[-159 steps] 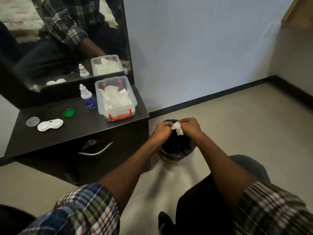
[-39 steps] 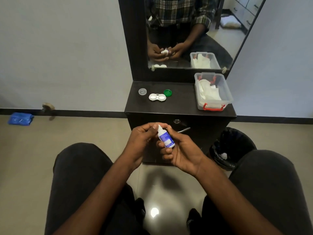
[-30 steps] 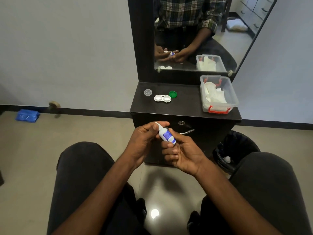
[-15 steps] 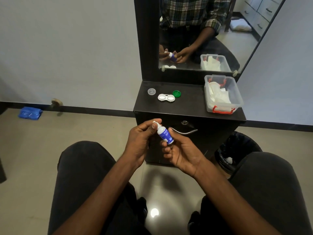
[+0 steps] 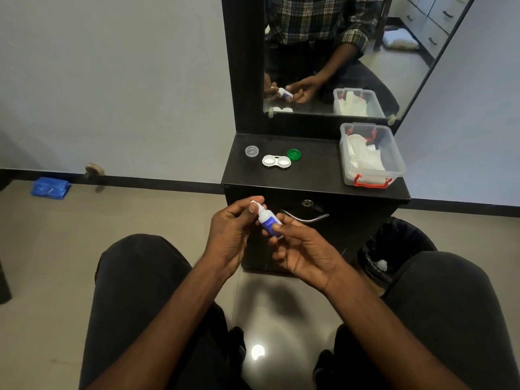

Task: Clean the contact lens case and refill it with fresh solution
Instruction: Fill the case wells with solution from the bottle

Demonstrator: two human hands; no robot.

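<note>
I am at the step of opening the solution bottle (image 5: 269, 224), so the refill is not yet begun. My right hand (image 5: 302, 250) holds the bottle body, the fingers curled around it, with the bottle tilted and its top pointing up and to the left. My left hand (image 5: 232, 230) pinches the white cap (image 5: 255, 204) between thumb and fingertips; I cannot tell if the cap is already loose. Both hands are in front of me, above my knees and in front of the drawer, not over the worktop (image 5: 312, 175).

The contact lens case (image 5: 276, 161) lies open on the worktop near the back edge, toward the back left corner, both wells facing up. The green cap (image 5: 294, 154) lies just beside it on the right, and the clear cap (image 5: 251, 151) a little apart on the left. A plastic box (image 5: 394, 153) with tissues stands along the right edge.

In my judgement the next move calls for twisting the cap off with the left grip, while the right grip keeps the bottle without squeezing it. Then I must bring the nozzle over each well, because they are small and easy to miss.
</note>
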